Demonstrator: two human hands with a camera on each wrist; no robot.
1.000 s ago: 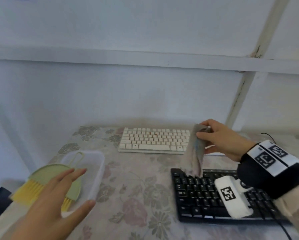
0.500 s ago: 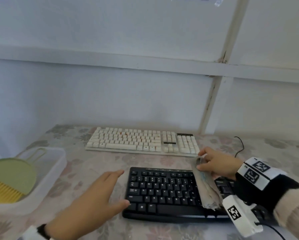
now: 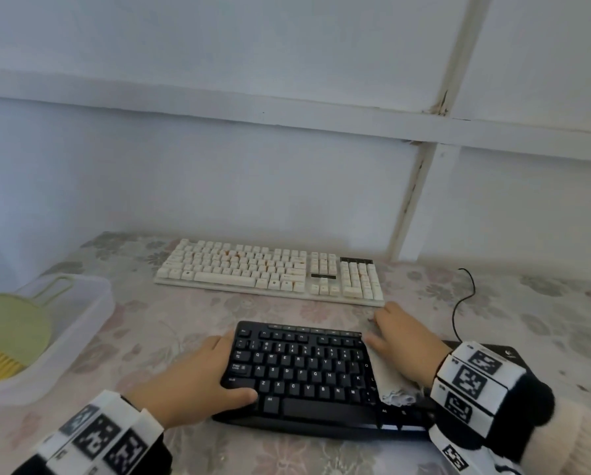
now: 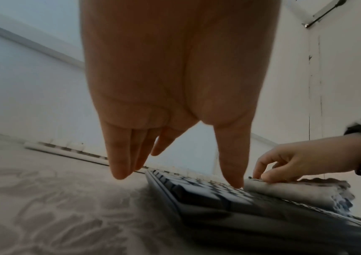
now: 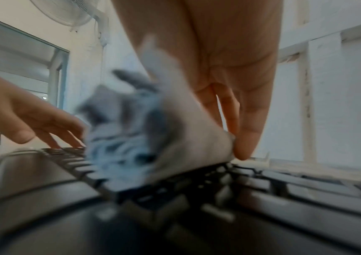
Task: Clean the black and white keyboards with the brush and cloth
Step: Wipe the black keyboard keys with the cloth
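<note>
The black keyboard [image 3: 304, 371] lies near me on the flowered table, and the white keyboard [image 3: 270, 269] lies behind it by the wall. My left hand [image 3: 225, 368] rests on the black keyboard's left end. Its fingers are straight, and the thumb [image 4: 234, 172] touches the keys. My right hand [image 3: 379, 332] pinches the grey-white cloth [image 3: 390, 375] at its far end. The cloth lies flat across the keys on the right [image 4: 284, 189]. The green brush [image 3: 9, 323] with yellow bristles lies in a clear tub at the left.
The clear plastic tub [image 3: 105, 296] stands at the table's left edge. A black cable [image 3: 465, 303] curls on the table to the right of the white keyboard. A white wall runs close behind the table.
My left hand came down from the air onto the black keyboard's left end. My right hand lowered the hanging cloth until it lay flat on the keys. The head view swung to the right.
</note>
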